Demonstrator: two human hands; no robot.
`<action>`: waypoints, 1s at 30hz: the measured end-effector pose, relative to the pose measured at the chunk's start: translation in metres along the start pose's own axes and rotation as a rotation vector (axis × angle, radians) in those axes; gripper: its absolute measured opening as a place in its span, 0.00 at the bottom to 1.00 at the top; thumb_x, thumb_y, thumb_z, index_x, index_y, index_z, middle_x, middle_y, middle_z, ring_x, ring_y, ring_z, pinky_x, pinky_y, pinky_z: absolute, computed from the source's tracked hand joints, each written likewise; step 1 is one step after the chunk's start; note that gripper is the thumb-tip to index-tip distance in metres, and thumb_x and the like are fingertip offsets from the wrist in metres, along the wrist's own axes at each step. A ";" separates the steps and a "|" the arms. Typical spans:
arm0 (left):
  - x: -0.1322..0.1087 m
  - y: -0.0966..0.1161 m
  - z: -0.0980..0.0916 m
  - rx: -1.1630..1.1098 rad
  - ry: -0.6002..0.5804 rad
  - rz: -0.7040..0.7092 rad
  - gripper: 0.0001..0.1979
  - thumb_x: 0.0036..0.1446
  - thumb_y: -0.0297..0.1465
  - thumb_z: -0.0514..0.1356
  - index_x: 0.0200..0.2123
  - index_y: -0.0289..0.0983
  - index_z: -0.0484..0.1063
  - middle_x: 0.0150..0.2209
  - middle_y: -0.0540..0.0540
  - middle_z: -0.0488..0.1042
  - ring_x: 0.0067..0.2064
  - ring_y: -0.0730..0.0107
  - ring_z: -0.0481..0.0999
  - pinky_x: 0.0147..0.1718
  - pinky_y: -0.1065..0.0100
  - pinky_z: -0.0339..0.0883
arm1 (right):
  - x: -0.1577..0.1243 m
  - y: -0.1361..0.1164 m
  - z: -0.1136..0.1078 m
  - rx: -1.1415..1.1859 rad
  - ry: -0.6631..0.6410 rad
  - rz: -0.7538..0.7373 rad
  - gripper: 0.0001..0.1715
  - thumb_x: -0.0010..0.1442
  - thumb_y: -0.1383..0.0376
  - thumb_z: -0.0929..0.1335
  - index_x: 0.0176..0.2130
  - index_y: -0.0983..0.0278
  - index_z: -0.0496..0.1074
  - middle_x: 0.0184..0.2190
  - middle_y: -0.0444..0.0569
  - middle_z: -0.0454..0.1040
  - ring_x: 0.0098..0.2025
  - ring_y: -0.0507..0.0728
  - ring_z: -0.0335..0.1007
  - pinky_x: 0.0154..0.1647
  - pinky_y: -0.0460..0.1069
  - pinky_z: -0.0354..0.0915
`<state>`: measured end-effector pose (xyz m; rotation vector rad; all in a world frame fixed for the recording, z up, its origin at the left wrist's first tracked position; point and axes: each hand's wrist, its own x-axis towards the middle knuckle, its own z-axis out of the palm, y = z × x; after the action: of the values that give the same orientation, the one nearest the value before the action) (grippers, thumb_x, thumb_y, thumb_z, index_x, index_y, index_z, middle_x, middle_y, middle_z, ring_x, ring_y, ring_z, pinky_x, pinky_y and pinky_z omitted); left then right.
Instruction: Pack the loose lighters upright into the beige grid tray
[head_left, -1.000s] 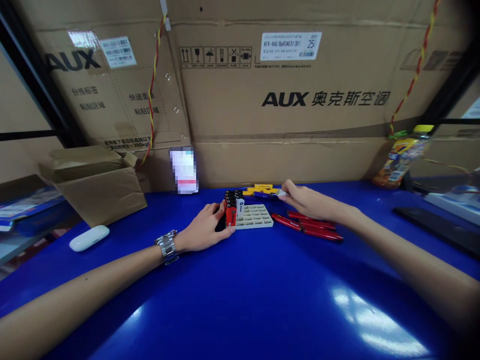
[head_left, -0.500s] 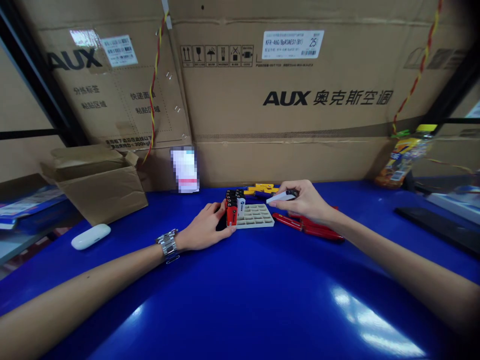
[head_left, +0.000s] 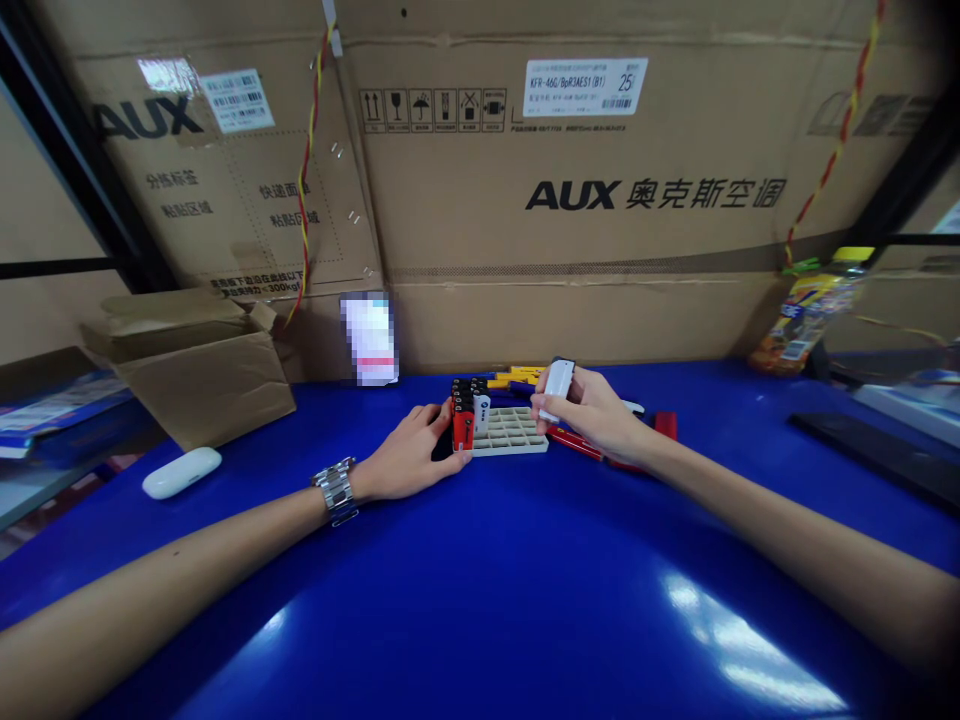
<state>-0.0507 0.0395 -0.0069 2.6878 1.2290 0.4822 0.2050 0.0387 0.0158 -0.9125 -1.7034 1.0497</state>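
Observation:
A pale compartment tray (head_left: 517, 432) stands on the blue table. Upright red lighters (head_left: 463, 430) fill its left end, with white lighters (head_left: 482, 412) beside them; the compartments to the right show bare. My left hand (head_left: 409, 455) holds the tray's left end, thumb at the front corner and fingers behind by the red lighters. Over the tray's right edge, my right hand (head_left: 592, 410) pinches a white lighter (head_left: 557, 388), tilted upright with its dark end up. Red lighters (head_left: 577, 442) lie partly hidden under my right hand. Yellow lighters (head_left: 517, 374) and a dark blue one (head_left: 523, 388) lie behind the tray.
An open cardboard box (head_left: 217, 385) and a white case (head_left: 182, 473) are at the left. A phone (head_left: 371, 340) leans on the large carton (head_left: 600, 310) behind. At the right are a drink bottle (head_left: 810, 315) and a long black object (head_left: 870, 460).
My right hand has moved slightly left towards the tray and turned its white lighter from nearly flat to more upright. My left hand and the tray have stayed put.

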 end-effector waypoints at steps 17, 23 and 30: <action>0.000 0.004 -0.003 0.015 -0.015 -0.011 0.31 0.59 0.49 0.49 0.57 0.34 0.60 0.51 0.36 0.64 0.50 0.53 0.63 0.51 0.54 0.60 | 0.003 0.000 0.011 0.255 0.214 0.317 0.23 0.55 0.57 0.63 0.16 0.60 0.51 0.07 0.35 0.45 0.09 0.44 0.37 0.08 0.42 0.36; 0.000 0.003 -0.002 0.021 -0.001 -0.004 0.30 0.59 0.48 0.49 0.57 0.35 0.60 0.51 0.37 0.64 0.48 0.54 0.64 0.49 0.53 0.61 | 0.003 0.003 0.017 0.091 0.301 0.261 0.18 0.50 0.63 0.67 0.20 0.59 0.53 0.08 0.33 0.47 0.10 0.44 0.40 0.07 0.41 0.39; -0.001 0.003 -0.003 0.023 -0.007 -0.007 0.30 0.59 0.49 0.49 0.58 0.35 0.59 0.51 0.36 0.64 0.49 0.54 0.64 0.49 0.53 0.61 | 0.002 0.002 0.014 0.127 0.215 0.280 0.22 0.54 0.56 0.65 0.19 0.59 0.51 0.08 0.34 0.46 0.09 0.43 0.39 0.07 0.41 0.39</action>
<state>-0.0500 0.0372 -0.0037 2.7004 1.2495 0.4608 0.1913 0.0380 0.0112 -1.1592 -1.3426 1.1814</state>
